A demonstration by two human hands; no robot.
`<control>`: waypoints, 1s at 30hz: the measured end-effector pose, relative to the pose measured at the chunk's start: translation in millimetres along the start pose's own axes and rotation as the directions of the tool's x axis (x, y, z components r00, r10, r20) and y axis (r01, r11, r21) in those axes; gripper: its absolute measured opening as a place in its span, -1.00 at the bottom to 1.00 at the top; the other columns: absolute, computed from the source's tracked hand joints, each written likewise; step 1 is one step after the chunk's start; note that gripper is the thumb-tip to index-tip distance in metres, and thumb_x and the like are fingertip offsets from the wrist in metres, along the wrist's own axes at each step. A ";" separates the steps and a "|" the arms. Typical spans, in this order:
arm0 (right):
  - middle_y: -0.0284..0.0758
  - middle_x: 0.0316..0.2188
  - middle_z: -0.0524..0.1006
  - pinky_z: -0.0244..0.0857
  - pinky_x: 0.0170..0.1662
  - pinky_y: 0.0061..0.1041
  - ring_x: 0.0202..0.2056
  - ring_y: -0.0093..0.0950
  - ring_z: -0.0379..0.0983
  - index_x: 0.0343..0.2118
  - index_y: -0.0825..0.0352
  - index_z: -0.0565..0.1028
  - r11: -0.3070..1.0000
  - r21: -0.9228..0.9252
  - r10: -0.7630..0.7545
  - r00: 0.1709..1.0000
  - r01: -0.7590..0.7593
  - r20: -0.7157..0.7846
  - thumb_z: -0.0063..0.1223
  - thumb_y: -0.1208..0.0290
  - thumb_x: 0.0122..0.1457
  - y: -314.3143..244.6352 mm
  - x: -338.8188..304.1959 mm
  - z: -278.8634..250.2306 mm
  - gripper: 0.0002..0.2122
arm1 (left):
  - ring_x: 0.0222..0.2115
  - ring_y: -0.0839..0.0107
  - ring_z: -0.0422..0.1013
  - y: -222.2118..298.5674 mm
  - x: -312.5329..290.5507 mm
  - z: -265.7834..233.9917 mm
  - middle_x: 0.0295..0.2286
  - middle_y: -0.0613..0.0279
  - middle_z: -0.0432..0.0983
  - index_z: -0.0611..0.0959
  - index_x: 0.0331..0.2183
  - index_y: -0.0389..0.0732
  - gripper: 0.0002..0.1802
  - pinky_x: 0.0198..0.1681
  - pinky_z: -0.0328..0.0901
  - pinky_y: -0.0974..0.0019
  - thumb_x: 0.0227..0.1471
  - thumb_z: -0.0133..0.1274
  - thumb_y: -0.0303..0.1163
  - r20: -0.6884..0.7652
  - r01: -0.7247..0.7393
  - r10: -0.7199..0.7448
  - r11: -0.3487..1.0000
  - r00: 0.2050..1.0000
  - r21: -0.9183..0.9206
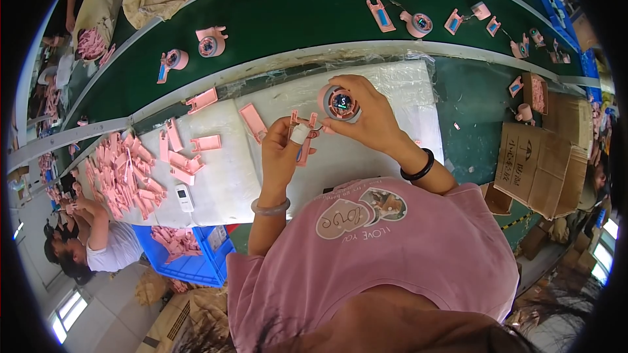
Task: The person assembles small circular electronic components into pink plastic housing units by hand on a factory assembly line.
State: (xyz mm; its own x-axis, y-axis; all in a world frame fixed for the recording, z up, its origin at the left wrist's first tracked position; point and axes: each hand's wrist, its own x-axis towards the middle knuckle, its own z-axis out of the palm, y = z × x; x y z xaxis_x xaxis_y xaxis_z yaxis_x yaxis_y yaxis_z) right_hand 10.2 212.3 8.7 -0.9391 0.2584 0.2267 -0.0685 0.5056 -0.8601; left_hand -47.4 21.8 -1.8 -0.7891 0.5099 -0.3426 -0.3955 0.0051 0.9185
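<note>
Above the white desk [216,176], the right hand [366,114] grasps a round pink housing [339,103], face up so its middle shows. The left hand's [280,150] grip pinches a pink bracket [303,132] just beside it, angled toward the housing's edge. A pile of pink parts [124,173] lies within left reach.

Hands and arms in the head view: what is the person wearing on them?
Both forearms are bare below short pink sleeves. The left hand has a pale translucent bangle at the wrist and white tape round one finger. The right hand has a black band at the wrist.

Single head-worn fisheye view, looking steeply down from close above the hands [327,131] onto the white-covered bench [222,183]; green conveyor belt [294,13] curves across the far side.
</note>
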 end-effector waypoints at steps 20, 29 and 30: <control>-0.18 -0.11 0.39 0.29 -0.09 -0.43 -0.12 -0.27 0.39 -0.03 0.31 0.33 0.989 0.013 0.146 0.983 -0.149 0.108 0.34 0.30 -0.18 43.9 21.1 13.0 -0.40 | -0.40 0.45 0.50 -17.4 55.9 -10.5 -0.40 0.22 0.51 0.47 -0.23 -0.29 -0.76 -0.44 0.45 0.42 0.08 0.02 -0.36 0.019 0.122 -0.122 0.992 0.992 0.025; -0.09 -0.01 0.32 0.27 -0.04 -0.31 -0.02 -0.14 0.30 0.02 0.43 0.24 0.958 -0.283 -0.065 0.992 0.033 -0.106 0.12 0.21 0.04 141.6 107.1 6.9 -0.45 | -0.53 0.46 0.46 -8.1 222.0 -40.7 -0.47 0.16 0.49 0.44 -0.27 -0.31 -0.74 -0.51 0.40 0.44 0.09 -0.03 -0.30 -0.073 -0.129 0.134 0.989 0.988 0.072; -0.11 -0.03 0.34 0.26 -0.04 -0.27 -0.02 -0.15 0.31 0.02 0.40 0.25 0.867 -0.497 -0.038 0.991 -0.030 -0.127 0.12 0.23 0.01 150.6 115.2 -4.0 -0.45 | -0.51 0.46 0.46 -6.9 236.0 -46.6 -0.46 0.15 0.49 0.43 -0.27 -0.33 -0.74 -0.48 0.38 0.47 0.08 -0.01 -0.32 -0.118 -0.164 0.173 0.983 0.978 0.080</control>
State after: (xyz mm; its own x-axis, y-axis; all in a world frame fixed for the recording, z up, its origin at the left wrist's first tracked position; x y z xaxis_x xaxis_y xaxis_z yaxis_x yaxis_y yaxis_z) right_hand -107.0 321.5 -92.9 -0.8853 0.3415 0.3155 0.1366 0.8398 -0.5254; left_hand -252.7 101.9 -98.2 -0.8954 0.3979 -0.1999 -0.2218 -0.0092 0.9751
